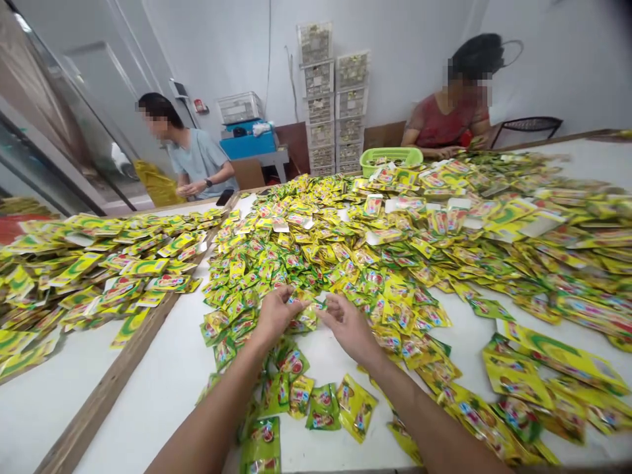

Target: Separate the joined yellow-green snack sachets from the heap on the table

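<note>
My left hand (277, 315) and my right hand (347, 324) are close together over the near side of a large heap of small sachets. A yellow-green sachet (308, 317) is between them, pinched by the fingers of both hands at its upper edge. The exact grip of the fingertips is too small to see clearly. Below my wrists, several loose sachets lie flat on the white table, among them a yellow sachet (355, 407) and a green sachet (323, 406).
A wooden strip (116, 375) divides the table, with flat yellow cartons (143, 266) heaped left of it. A green basket (391, 158) stands behind the heap. Stacked clear bins (320, 95) line the wall. One person (197, 155) sits at the far left, another (444, 122) at the far right.
</note>
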`<state>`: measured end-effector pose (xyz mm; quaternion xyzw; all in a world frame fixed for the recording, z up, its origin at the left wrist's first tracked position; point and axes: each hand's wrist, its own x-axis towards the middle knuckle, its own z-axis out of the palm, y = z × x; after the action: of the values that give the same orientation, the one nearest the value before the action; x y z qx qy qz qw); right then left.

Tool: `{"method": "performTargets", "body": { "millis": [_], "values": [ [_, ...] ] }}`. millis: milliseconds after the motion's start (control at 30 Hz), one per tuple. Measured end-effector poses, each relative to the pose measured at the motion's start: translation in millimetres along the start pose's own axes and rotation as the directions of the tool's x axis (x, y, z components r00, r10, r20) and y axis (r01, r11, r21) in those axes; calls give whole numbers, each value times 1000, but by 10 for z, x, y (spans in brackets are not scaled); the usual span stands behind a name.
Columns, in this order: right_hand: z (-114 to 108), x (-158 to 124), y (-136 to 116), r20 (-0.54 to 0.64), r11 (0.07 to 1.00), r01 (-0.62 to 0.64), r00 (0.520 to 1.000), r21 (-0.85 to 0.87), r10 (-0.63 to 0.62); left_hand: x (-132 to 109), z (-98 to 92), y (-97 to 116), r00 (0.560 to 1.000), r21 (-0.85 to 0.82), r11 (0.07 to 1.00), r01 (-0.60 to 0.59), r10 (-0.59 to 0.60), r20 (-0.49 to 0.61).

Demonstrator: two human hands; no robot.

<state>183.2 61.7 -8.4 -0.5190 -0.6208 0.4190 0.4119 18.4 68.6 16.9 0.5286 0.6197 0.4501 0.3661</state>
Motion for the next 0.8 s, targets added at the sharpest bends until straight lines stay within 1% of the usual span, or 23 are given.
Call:
{"method": "performTargets", "body": {
  "millis": [33, 100, 200, 300, 367, 433, 533, 633, 700, 733, 800],
  "values": [
    [5, 7, 14, -4, 1000, -18, 1000, 3, 18, -65, 89, 18, 999, -146, 989, 32, -30, 17],
    [-7, 32, 51, -20, 999, -47, 999, 26, 48, -160, 225, 37, 993, -334, 935, 117, -104, 55],
    [-65, 73, 82, -93, 994, -59, 993, 95, 68, -209, 305, 11, 976, -450, 867, 216, -203, 78],
    [-127, 89, 49, -130, 982, -49, 989, 184, 74, -190, 299, -49, 971, -467, 854, 229, -237, 42],
    [-148, 83, 8, -101, 969, -24, 994, 246, 50, -173, 297, -77, 973, -462, 861, 211, -229, 18],
    [-149, 73, -22, -56, 963, 5, 998, 269, 11, -167, 311, -83, 976, -459, 865, 200, -218, 13],
    [-131, 65, -29, -39, 980, 11, 999, 200, -3, -180, 336, -59, 976, -461, 864, 203, -215, 28],
    [-121, 64, -4, -68, 999, -8, 998, 54, 12, -202, 335, -24, 970, -477, 846, 238, -231, 75],
    [-127, 64, 10, -83, 1000, -16, 996, -14, 14, -213, 317, -7, 963, -495, 827, 266, -245, 109],
    [-132, 64, 14, -83, 1000, -19, 996, -23, 17, -216, 306, -1, 961, -502, 819, 277, -251, 119],
    [-147, 65, 13, -74, 999, -36, 997, 18, 37, -217, 284, 6, 957, -516, 807, 287, -260, 126]
  ]
}}
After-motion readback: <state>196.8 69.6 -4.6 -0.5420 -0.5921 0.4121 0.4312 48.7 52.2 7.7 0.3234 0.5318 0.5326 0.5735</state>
